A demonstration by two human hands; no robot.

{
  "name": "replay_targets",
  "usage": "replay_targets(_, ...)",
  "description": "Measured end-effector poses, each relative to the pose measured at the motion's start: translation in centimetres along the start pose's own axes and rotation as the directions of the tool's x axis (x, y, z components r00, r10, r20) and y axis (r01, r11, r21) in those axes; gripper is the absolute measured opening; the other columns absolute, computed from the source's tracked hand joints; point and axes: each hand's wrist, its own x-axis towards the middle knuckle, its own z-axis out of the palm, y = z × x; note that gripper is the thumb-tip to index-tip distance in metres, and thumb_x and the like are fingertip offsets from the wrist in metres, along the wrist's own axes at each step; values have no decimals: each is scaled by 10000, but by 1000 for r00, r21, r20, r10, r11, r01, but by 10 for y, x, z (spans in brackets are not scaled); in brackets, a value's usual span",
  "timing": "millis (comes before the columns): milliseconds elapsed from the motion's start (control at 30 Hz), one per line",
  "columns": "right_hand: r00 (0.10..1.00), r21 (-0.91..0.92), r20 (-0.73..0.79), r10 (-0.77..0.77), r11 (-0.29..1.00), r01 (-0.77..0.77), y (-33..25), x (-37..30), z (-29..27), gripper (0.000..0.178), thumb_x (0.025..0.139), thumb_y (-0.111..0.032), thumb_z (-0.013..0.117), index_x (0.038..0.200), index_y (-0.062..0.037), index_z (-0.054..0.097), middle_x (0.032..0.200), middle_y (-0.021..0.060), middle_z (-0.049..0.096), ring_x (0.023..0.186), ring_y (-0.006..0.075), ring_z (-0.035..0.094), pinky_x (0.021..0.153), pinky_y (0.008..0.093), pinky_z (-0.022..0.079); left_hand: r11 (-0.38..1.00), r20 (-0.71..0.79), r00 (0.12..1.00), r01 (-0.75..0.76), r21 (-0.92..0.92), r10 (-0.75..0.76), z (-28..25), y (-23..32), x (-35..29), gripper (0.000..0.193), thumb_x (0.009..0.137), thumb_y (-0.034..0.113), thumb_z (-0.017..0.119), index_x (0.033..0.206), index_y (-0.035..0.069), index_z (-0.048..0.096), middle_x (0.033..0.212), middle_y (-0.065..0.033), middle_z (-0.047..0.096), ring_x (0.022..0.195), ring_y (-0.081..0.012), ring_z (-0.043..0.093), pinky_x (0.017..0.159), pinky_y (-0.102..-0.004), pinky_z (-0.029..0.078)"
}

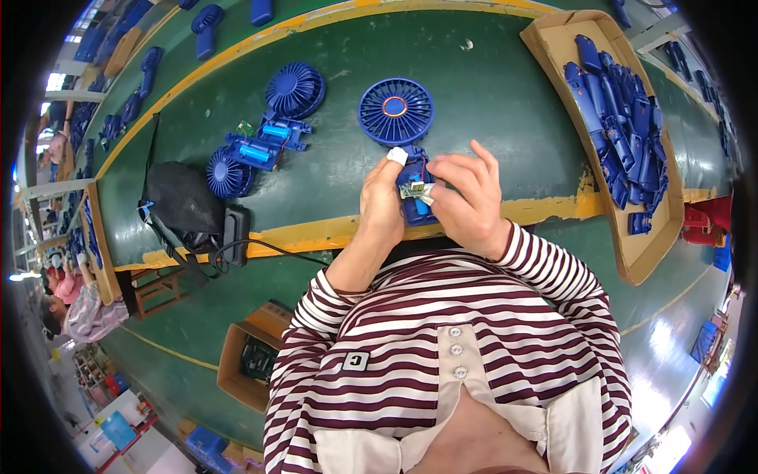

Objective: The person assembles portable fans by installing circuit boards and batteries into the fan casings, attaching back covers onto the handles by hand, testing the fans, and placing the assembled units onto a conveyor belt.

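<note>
A blue handheld fan lies on the green bench in front of me, its round grille away from me and its opened handle toward me. My left hand grips the handle from the left, a white cover on one fingertip. From the right, my right hand pinches at a small green circuit board over the handle, also with a white covering on a finger. Thin red wire shows beside the board, and a light-blue battery cell sits below it. The fingertips partly hide the board.
Two more opened fans with exposed batteries lie to the left. A black mesh bag and a black case with a cable are near the front edge. At right, a cardboard tray holds many blue handle shells. People sit far left.
</note>
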Motion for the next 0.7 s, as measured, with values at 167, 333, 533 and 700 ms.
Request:
replay_targets(167,1000,-14,-16,7,1000,-7,1,-5,3,176,586,-80,646,750,-89,581,966,57,598,932,232,569,941,546,294,999,3,1000,-26,30,26,7,5,-4,238,900,185,446,1014,8,556,893,-67,602,782,-126,582,683,-253,478)
replay_targets(333,999,-11,32,-39,999,39,5,-7,0,170,610,-87,656,766,-95,589,939,34,620,965,225,575,970,561,255,998,19,999,-40,55,39,6,3,-5,243,899,185,459,1031,5,553,900,-57,602,768,-119,578,677,-245,477)
replay_targets(533,997,-20,63,-43,999,45,7,-7,0,134,634,-95,650,750,-86,584,939,32,625,980,220,573,984,574,233,997,56,998,-28,67,24,4,1,-5,250,898,190,476,1040,0,552,912,-58,597,785,-113,574,682,-243,475)
replay_targets(700,994,-29,102,-45,998,48,8,-5,-3,146,630,-86,650,757,-89,577,888,18,610,998,212,559,988,573,232,996,51,999,-20,82,15,4,0,-4,250,895,184,477,1040,-6,550,914,-60,595,782,-113,574,679,-245,477)
